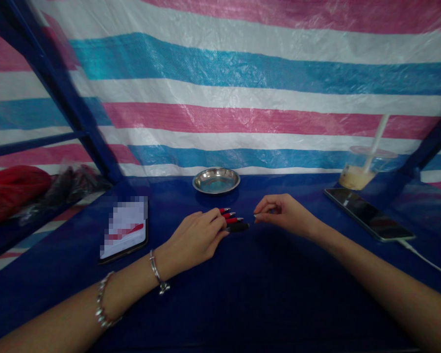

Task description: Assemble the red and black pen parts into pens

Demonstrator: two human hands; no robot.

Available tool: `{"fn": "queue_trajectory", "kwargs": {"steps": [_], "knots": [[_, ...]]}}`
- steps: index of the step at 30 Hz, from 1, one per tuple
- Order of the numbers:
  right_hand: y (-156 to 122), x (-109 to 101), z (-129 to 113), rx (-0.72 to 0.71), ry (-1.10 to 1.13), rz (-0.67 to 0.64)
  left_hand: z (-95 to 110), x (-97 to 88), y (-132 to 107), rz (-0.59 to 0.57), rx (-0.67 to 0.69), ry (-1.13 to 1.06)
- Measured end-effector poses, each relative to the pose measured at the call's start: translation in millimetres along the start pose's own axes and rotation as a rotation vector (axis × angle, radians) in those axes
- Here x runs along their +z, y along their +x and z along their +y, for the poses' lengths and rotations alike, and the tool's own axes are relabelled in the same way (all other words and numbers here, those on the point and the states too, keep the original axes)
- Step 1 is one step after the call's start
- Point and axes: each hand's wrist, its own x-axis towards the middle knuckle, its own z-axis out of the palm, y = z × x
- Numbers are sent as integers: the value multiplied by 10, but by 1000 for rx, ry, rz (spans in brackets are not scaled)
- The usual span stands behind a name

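My left hand (202, 235) is closed over a bunch of pens lying side by side just above the blue table. Out past its fingers stick three red pens (235, 220) with silvery tips and a dark pen (239, 227) nearest me, on which no silvery tip shows. The rear parts of the pens are hidden under the hand. A short gap to the right, my right hand (279, 214) pinches a small silvery pen tip (255, 217) between thumb and forefinger, close to the pens' ends. Beyond both hands stands a round metal dish (216, 181).
A phone with a lit screen (127, 230) lies to the left. At the right are a dark phone (367, 213) with a white cable (426, 260) and a plastic cup (360, 169) with a straw. Striped sheeting (242, 73) hangs behind the blue table (213, 304).
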Motion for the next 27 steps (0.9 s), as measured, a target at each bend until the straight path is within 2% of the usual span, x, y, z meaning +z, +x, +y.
{"fn": "queue_trajectory", "kwargs": {"steps": [5, 15, 27], "knots": [[-14, 37, -18, 7, 107, -19, -10, 9, -7, 110, -44, -73], [-20, 83, -41, -14, 114, 19, -4, 11, -10, 177, -17, -113], [-41, 103, -86, -18, 62, 44, 14, -4, -13, 175, -35, -115]]}}
